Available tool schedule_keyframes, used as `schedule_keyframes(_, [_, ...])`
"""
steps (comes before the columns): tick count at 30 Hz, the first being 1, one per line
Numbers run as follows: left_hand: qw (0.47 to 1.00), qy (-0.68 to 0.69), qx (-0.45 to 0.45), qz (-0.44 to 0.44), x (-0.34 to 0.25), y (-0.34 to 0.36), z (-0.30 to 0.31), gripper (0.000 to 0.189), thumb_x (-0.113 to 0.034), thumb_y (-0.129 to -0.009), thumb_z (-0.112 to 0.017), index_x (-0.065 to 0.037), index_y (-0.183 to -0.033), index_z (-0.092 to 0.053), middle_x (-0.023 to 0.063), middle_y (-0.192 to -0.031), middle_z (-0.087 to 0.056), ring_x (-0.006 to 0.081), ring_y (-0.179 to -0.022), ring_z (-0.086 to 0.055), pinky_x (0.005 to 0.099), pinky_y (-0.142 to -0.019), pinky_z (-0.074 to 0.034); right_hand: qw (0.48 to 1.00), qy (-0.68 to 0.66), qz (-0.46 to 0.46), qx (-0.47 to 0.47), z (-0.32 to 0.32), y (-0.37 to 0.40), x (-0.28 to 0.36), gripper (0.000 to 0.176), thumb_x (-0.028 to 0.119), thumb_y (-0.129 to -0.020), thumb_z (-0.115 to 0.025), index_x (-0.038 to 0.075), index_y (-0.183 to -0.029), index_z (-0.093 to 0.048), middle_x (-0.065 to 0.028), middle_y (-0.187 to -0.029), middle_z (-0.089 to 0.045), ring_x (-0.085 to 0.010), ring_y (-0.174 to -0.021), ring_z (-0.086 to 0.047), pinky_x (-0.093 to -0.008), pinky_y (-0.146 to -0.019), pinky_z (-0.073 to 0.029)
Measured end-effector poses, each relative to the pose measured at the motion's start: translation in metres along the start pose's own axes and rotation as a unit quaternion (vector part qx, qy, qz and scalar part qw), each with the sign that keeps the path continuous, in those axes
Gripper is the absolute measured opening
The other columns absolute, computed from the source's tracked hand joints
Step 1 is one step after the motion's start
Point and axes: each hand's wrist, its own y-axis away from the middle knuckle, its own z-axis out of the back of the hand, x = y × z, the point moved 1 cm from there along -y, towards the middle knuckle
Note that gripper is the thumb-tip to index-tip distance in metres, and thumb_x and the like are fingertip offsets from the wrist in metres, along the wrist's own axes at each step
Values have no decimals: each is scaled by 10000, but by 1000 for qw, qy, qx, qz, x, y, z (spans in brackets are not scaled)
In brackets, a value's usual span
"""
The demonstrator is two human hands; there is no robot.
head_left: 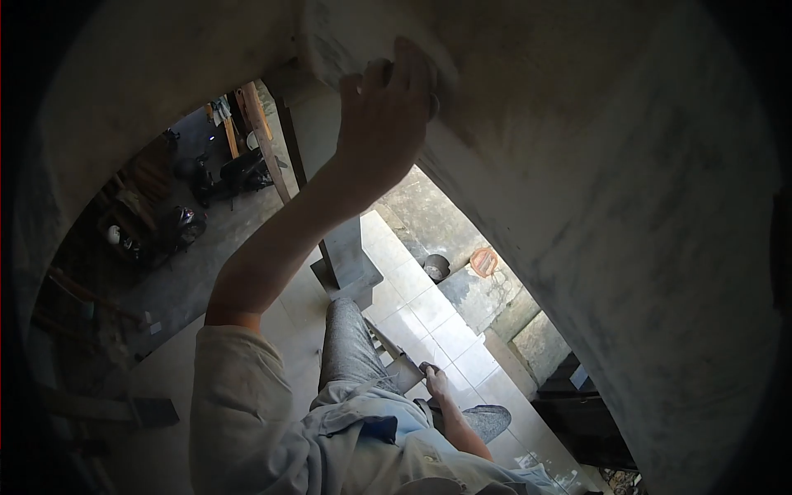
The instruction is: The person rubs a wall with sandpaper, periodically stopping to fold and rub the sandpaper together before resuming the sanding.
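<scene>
My left hand [384,124] is raised high against the pale, smeared surface [528,148] overhead. Its fingers are closed around a small grey thing, of which only a rounded edge [435,107] shows beside them; the rest is hidden behind the hand. Low near my lap, my right hand [437,384] is closed on the dark handle of a flat, light grey tool [404,373] that looks like a trowel. This tool is partly in shadow between my knees.
A grey post [346,256] on a wide base stands ahead of my left knee. Beyond the white tiled floor [433,309] are a dark bucket [436,266] and an orange-brown container [483,262]. Motorbikes [239,173] and wooden planks [256,115] are at the left.
</scene>
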Motion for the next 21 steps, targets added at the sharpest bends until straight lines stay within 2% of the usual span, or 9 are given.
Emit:
schedule_keyframes(6, [997, -41, 45, 53, 21, -32, -9, 459, -256, -872, -592, 17, -1232, -514, 174, -1256, -527, 247, -1041, -563, 463, -800, -417, 998, 27, -46, 22, 11, 9, 14, 360, 240, -929, -444, 30, -1111, -674, -160, -1061, -687, -272, -1010, -631, -343, -911, -457])
schedule_keyframes(9, [998, -63, 15, 13, -5, -8, 8, 477, -174, -865, -586, 0, -1286, -445, 155, -1284, -507, 249, -1098, -552, 468, -860, -411, 1000, -20, 15, 14, 5, 9, 15, 357, 232, -933, -437, 34, -1112, -676, -159, -1067, -685, -248, -1028, -627, -340, -922, -458])
schedule_keyframes(10, [999, -44, 14, -14, -13, 2, 14, 470, -182, -864, -590, -4, -1275, -452, 152, -1292, -501, 254, -1102, -549, 467, -864, -411, 1000, -7, -18, 13, 0, 0, 2, 359, 230, -936, -432, 37, -1117, -675, -155, -1068, -686, -243, -1033, -628, -340, -926, -460])
schedule_keyframes(11, [997, -59, -15, -50, -7, -2, 14, 491, -302, -848, -632, 41, -1190, -552, 183, -1261, -533, 254, -1010, -571, 430, -765, -430, 999, -26, -6, 21, 2, -2, 7, 357, 230, -934, -437, 36, -1118, -674, -153, -1068, -687, -244, -1031, -628, -340, -923, -461])
schedule_keyframes(14, [997, -56, -37, 33, 27, -31, -18, 528, -296, -834, -645, 58, -1209, -532, 191, -1257, -533, 246, -1025, -559, 419, -771, -425, 999, 6, -32, 36, 9, 4, 13, 349, 227, -932, -449, 33, -1117, -673, -148, -1063, -688, -240, -1023, -630, -335, -918, -462])
schedule_keyframes(15, [995, -81, 25, 51, 27, -36, -21, 552, -291, -834, -642, 67, -1232, -507, 195, -1254, -533, 243, -1026, -554, 418, -772, -425, 999, 15, -35, 34, 11, 5, 13, 349, 228, -932, -451, 32, -1117, -673, -147, -1059, -689, -239, -1020, -630, -334, -917, -462])
schedule_keyframes(19, [998, -62, -3, -25, -13, 2, 10, 609, -274, -829, -643, 81, -1286, -452, 199, -1287, -509, 249, -1052, -538, 436, -767, -416, 1000, -12, 1, 22, 5, 2, 6, 361, 253, -928, -456, 32, -1116, -671, -152, -1049, -690, -246, -1008, -632, -336, -907, -461])
schedule_keyframes(20, [999, 17, 33, -2, -15, 12, 12, 652, -66, -779, -646, 33, -1361, -367, 174, -1363, -471, 251, -1155, -516, 467, -837, -409, 999, -23, 7, 24, 3, 2, 5, 367, 262, -926, -457, 32, -1117, -671, -154, -1047, -690, -249, -1005, -632, -338, -904, -461])
schedule_keyframes(21, [1000, 11, 24, -9, -3, 8, 9, 649, -70, -780, -647, 34, -1357, -369, 183, -1358, -471, 250, -1153, -516, 470, -833, -412, 999, -28, 6, 31, 3, 2, 5, 373, 271, -924, -458, 32, -1117, -670, -155, -1045, -690, -252, -1003, -633, -340, -901, -461])
